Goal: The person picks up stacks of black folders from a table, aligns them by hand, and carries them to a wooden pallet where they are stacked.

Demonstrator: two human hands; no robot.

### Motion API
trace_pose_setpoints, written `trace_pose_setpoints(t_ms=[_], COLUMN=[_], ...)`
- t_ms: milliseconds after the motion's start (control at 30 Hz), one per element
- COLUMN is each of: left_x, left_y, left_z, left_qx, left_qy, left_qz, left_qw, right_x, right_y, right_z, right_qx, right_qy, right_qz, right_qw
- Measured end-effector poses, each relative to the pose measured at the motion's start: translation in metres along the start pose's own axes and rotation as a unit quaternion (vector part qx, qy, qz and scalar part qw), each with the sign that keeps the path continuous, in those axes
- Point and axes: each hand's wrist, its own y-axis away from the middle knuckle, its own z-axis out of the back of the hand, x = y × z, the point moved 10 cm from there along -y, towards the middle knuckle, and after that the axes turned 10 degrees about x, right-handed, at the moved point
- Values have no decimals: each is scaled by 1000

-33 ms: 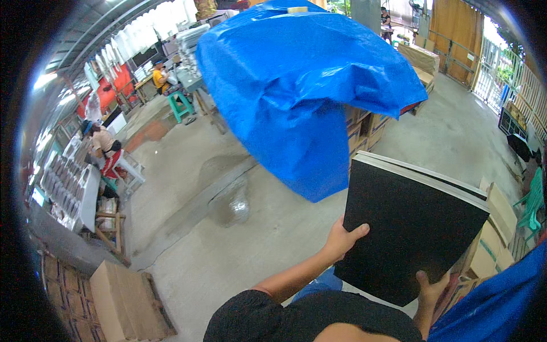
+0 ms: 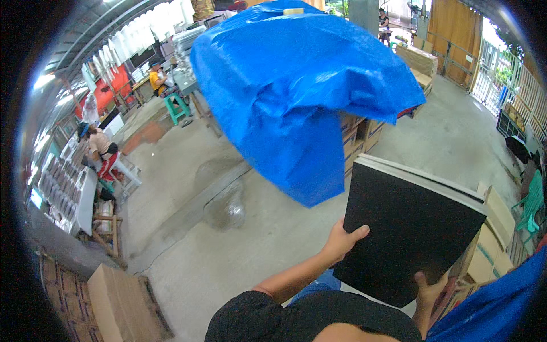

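Observation:
Two flat rectangular panels with pale edges are held together and tilted in front of me; the nearer black panel (image 2: 407, 233) shows its broad dark face. My left hand (image 2: 342, 240) is closed on their left edge, its thumb lying across the black face. At the lower right corner, my right hand (image 2: 431, 289) is closed round the edge, its thumb on the front. The fingers behind the panels are hidden. A narrow gap shows between the two panels along the top edge. What kind of panels they are, I cannot tell.
A large blue tarp (image 2: 296, 74) covers stacked cartons (image 2: 354, 139) ahead. Cardboard boxes (image 2: 122, 302) stand at lower left. Flat cardboard (image 2: 487, 256) and a green plastic chair (image 2: 531, 199) are at right. A seated person (image 2: 102, 148) works at a table on the left; others sit farther back.
The view has shifted slightly, so the tarp and surroundings sit a little farther left. Both hands keep the same hold on the black panels.

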Motion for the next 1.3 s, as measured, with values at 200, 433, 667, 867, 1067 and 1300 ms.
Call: trace_pose_setpoints(t_ms=[200, 433, 667, 867, 1067, 1300], left_x=[2, 41, 73, 83, 82, 71], left_y=[-215, -464, -720, -902, -1116, -1359], left_z=[-80, -203, -324, -381, -426, -523], left_qx=[57, 123, 151, 77, 84, 118], left_qy=[-3, -73, -9, 20, 25, -8], left_qz=[59, 82, 35, 45, -3, 24], left_qw=[997, 986, 988, 996, 996, 993], right_x=[-18, -115, -157, -193, -265, -317], right_y=[-167, -349, -608, -822, -1040, -1268], right_z=[62, 157, 266, 322, 361, 447], right_qx=[-115, -192, -172, -106, -123, -142], right_qy=[83, -11, -10, 15, -20, 27], right_qz=[-57, -42, -16, -41, 15, 6], right_qw=[988, 980, 985, 993, 992, 989])
